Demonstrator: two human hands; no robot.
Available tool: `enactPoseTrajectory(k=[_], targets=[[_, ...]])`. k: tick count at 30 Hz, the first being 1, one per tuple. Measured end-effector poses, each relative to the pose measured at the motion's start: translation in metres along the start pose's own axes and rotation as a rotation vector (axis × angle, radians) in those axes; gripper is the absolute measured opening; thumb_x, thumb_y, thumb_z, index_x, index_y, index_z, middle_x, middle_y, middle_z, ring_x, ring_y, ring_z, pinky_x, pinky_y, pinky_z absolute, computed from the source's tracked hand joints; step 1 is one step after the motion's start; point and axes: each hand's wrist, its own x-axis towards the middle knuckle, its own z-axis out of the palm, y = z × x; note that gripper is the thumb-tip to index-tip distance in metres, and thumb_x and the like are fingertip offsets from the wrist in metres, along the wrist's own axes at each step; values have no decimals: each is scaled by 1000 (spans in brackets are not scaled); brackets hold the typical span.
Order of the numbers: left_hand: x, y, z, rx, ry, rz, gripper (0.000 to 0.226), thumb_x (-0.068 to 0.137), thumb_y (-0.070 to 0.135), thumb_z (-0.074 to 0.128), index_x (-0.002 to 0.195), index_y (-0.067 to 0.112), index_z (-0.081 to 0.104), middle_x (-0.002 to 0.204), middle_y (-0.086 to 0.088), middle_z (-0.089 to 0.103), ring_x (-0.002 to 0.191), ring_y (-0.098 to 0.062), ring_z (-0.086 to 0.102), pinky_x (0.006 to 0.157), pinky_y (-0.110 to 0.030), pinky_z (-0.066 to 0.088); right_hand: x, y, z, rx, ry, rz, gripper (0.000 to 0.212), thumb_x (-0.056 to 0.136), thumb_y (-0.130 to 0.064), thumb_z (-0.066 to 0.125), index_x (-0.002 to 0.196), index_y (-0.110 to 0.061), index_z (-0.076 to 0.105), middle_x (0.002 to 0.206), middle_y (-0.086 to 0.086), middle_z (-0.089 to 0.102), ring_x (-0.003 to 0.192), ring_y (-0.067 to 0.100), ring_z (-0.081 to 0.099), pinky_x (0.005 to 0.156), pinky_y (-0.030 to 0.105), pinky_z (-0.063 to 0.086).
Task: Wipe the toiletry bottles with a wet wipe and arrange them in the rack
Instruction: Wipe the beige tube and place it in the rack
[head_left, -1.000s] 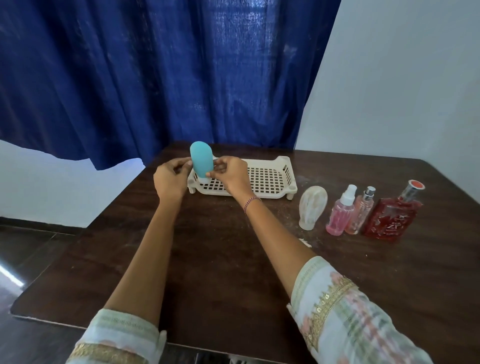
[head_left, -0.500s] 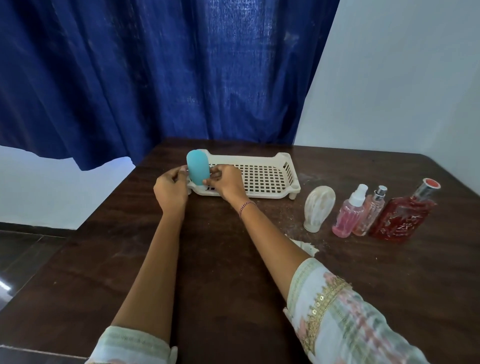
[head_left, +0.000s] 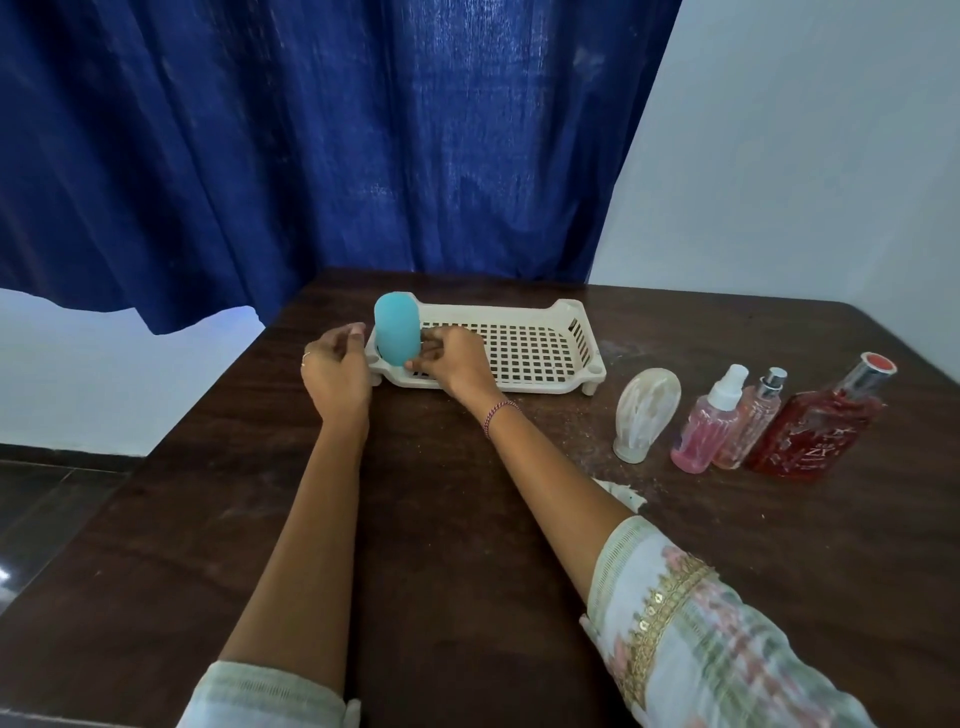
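A teal bottle (head_left: 396, 328) stands upright in the left end of the cream slotted rack (head_left: 524, 349). My right hand (head_left: 453, 359) pinches the bottle's lower right side with its fingertips. My left hand (head_left: 335, 368) hovers just left of the rack, fingers loosely curled, a small gap from the bottle. On the table to the right stand a clear whitish bottle (head_left: 645, 412), a pink spray bottle (head_left: 709, 422), a slimmer peach spray bottle (head_left: 751, 422) and a large red perfume bottle (head_left: 821, 427). A crumpled wet wipe (head_left: 623, 493) lies beside my right forearm.
The dark wooden table (head_left: 447, 519) ends at the left, with floor beyond. A blue curtain (head_left: 311, 145) hangs behind the rack and a pale wall (head_left: 805, 156) stands at the right. White specks dust the wood near the bottles.
The teal bottle came down from above the rack's left end and now stands in it. My left hand let go of it and drew slightly left.
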Motion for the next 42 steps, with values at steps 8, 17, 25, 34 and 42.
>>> enactPoseTrajectory(k=[8, 17, 25, 34, 42], targets=[[-20, 14, 3, 113, 108, 14, 21, 96, 27, 52, 111, 22, 65, 124, -6, 54, 116, -19, 45, 96, -35, 44, -13, -7, -28, -87, 234, -131, 69, 77, -10, 74, 138, -7, 42, 117, 5, 51, 87, 4, 50, 89, 18, 47], [-85, 43, -2, 62, 8, 150, 18, 96, 20, 52, 109, 17, 64, 115, -1, 56, 107, -11, 53, 94, -29, 47, -87, -16, -60, -180, 387, -365, 53, 82, -12, 70, 131, -13, 52, 110, 0, 47, 88, 2, 51, 84, 9, 42], [-154, 92, 28, -15, -195, 364, 18, 96, 15, 52, 107, 14, 66, 107, 2, 67, 98, -6, 58, 88, -19, 44, -144, 1, -134, -407, 553, -442, 26, 86, -10, 65, 111, -15, 67, 95, -4, 58, 78, 4, 53, 78, 14, 44], [-193, 96, 65, 141, -493, 408, 34, 94, 6, 53, 128, 7, 58, 128, -9, 61, 118, -18, 56, 96, -16, 37, -183, 21, -176, -788, 337, -206, 25, 90, 0, 53, 114, 1, 61, 112, 20, 62, 101, 31, 62, 87, 34, 49], [-206, 85, 64, 115, -498, 346, 25, 90, 3, 59, 110, 11, 70, 112, -5, 70, 103, -9, 60, 79, 4, 35, -208, 26, -171, -712, 225, -186, 25, 81, 3, 58, 105, 0, 63, 104, 17, 62, 95, 30, 62, 76, 31, 47]])
